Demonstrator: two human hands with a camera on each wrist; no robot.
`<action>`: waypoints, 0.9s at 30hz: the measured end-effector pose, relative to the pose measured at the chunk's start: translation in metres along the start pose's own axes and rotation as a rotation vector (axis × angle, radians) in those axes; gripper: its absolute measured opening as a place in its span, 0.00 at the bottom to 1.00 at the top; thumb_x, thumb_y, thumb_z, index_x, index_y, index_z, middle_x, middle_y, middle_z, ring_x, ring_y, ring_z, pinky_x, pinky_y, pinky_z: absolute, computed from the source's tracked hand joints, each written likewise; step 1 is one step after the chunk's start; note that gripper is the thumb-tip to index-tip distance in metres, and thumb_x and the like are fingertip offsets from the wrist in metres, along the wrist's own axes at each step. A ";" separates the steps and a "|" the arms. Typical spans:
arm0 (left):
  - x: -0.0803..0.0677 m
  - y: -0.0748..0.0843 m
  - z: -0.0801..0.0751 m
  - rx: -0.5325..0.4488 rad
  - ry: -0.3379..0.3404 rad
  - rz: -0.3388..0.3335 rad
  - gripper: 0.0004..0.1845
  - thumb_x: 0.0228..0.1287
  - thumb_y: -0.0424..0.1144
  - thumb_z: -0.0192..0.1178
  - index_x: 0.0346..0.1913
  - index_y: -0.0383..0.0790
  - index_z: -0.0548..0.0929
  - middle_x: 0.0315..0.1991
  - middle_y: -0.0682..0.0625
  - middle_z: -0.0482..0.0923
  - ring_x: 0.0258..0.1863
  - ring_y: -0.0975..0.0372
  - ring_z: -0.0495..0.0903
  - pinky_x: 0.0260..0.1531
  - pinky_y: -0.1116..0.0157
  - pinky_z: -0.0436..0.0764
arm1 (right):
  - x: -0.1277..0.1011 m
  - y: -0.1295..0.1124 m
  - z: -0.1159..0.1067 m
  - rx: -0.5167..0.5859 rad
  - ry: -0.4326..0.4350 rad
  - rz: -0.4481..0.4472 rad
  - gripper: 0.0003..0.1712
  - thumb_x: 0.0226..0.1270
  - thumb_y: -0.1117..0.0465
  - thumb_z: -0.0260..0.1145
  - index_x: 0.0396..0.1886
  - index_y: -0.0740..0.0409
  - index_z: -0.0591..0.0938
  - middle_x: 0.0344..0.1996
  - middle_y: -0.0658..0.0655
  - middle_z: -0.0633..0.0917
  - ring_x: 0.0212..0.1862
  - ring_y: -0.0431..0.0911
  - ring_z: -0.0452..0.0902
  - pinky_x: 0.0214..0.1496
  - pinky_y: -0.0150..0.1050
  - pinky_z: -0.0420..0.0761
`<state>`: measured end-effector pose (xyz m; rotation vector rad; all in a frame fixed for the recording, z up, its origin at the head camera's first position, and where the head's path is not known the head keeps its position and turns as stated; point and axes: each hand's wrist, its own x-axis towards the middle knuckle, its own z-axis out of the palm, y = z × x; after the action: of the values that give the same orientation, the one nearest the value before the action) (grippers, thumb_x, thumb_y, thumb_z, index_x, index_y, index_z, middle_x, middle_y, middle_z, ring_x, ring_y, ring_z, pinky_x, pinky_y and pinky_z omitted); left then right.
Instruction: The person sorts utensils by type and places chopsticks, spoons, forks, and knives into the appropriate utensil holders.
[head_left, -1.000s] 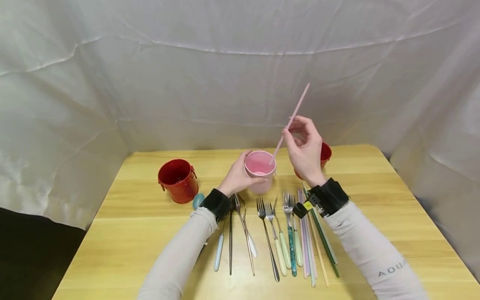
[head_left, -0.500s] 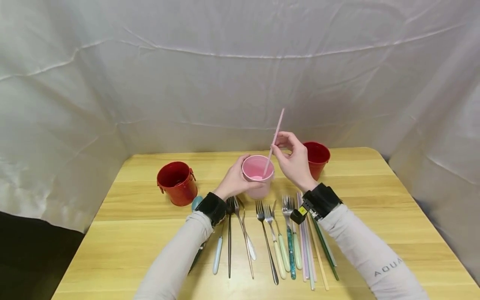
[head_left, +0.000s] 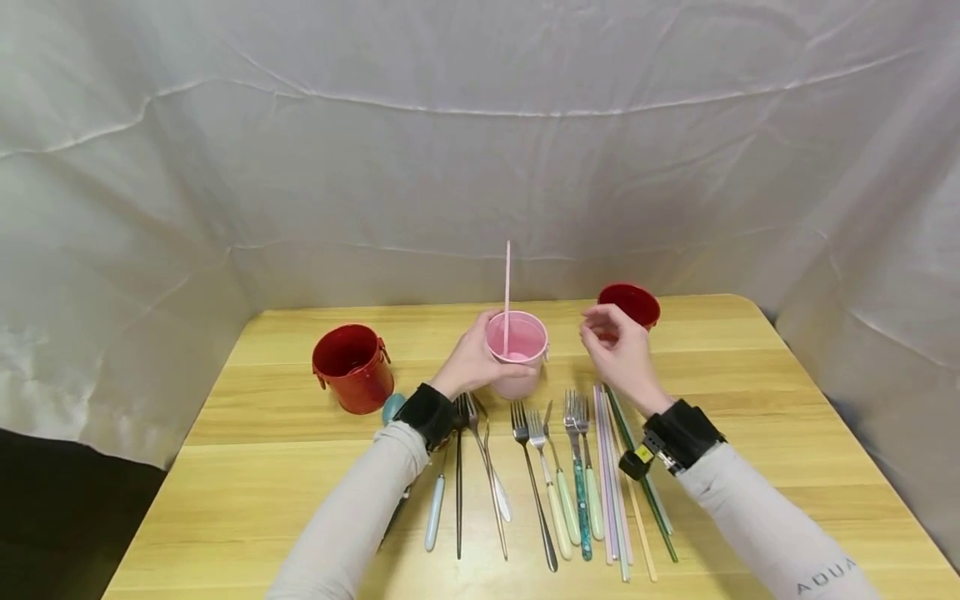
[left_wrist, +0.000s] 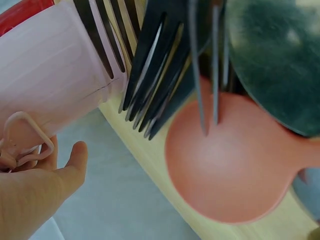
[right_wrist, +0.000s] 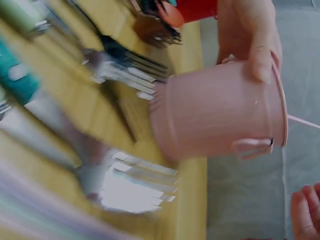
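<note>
My left hand grips a small pink bucket near its rim, thumb in front and fingers round the far side. Inside it leans a long thin pink stick, its upper half above the rim. To the right, my right hand hangs with loosely curled fingers and nothing in them. The right wrist view shows the bucket side-on with its small handle, and the tip of my right hand apart from it. In the left wrist view, my left thumb lies beside the bucket.
Red buckets stand at left and right, the latter behind my right hand. Several forks and long coloured sticks lie along the wooden table. An orange spoon shows below the left wrist. A pale curtain hangs behind.
My right hand has lowered the pink stick into the pink bucket, let it go and drawn back to the right. The left hand keeps its hold on the bucket.
</note>
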<state>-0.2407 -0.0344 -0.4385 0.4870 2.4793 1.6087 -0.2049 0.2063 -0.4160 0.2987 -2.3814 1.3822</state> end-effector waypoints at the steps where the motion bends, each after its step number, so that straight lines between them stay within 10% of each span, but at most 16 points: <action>1: 0.000 0.000 0.001 -0.005 -0.001 -0.002 0.58 0.38 0.40 0.85 0.74 0.41 0.61 0.67 0.43 0.73 0.66 0.51 0.75 0.68 0.50 0.74 | -0.004 0.004 -0.004 -0.003 -0.021 0.018 0.11 0.70 0.69 0.64 0.51 0.66 0.81 0.43 0.67 0.87 0.38 0.36 0.78 0.42 0.15 0.77; 27: 0.006 0.000 0.003 0.005 0.020 -0.030 0.52 0.43 0.41 0.82 0.71 0.41 0.62 0.65 0.43 0.75 0.64 0.52 0.77 0.66 0.51 0.77 | -0.073 0.043 -0.061 -0.315 -0.482 0.228 0.25 0.60 0.66 0.69 0.56 0.70 0.76 0.41 0.64 0.85 0.39 0.49 0.83 0.34 0.33 0.81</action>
<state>-0.2455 -0.0301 -0.4395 0.4349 2.4938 1.6043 -0.1411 0.2805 -0.4528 0.3066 -3.0664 1.0863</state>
